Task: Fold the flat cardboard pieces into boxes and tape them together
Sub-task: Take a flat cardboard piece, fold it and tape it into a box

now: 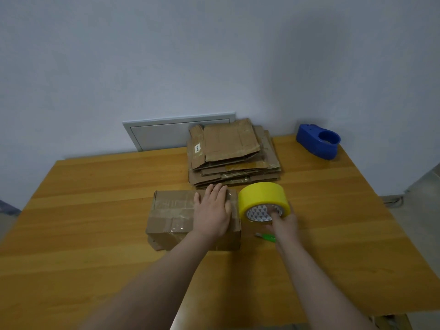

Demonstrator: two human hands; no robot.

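On table (95,234) — cardbd box (171,210), taped.

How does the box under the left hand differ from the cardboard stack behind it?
The box is folded up into shape; the stack holds flat pieces. The left hand rests flat on the box; nothing touches the stack. The box sits near, beside the yellow tape roll; the stack lies at the far edge of the table. Both are worn brown cardboard.
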